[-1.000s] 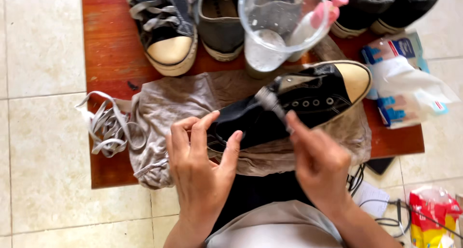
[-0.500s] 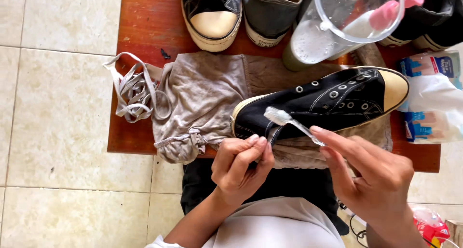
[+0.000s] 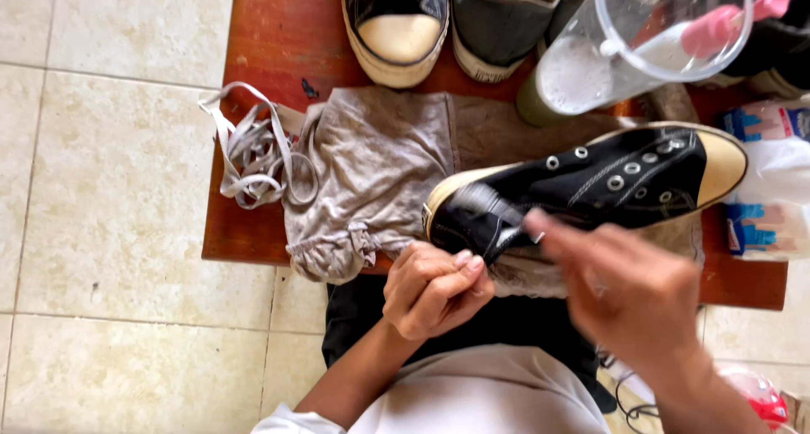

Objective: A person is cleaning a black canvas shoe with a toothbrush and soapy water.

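Note:
A black canvas sneaker (image 3: pixel 591 189) with a cream toe cap lies on its side on a grey cloth (image 3: pixel 380 172) atop a red-brown wooden table (image 3: pixel 270 46). My left hand (image 3: pixel 434 286) is curled at the sneaker's heel, fingertips pressed against its edge. My right hand (image 3: pixel 624 291), blurred by motion, holds a toothbrush (image 3: pixel 498 210) whose bristle head rests on the black upper near the heel.
Grey-white laces (image 3: pixel 249 151) lie bunched at the table's left edge. Other sneakers (image 3: pixel 396 21) stand along the back. A clear plastic jug (image 3: pixel 624 46) with soapy water and a pink brush stands behind the shoe. White and blue packets (image 3: pixel 768 181) lie at right. Tiled floor surrounds.
The view has shifted, so things sit further right in frame. My left hand slid off the upper and down to the heel. My right hand brought the toothbrush to the heel area.

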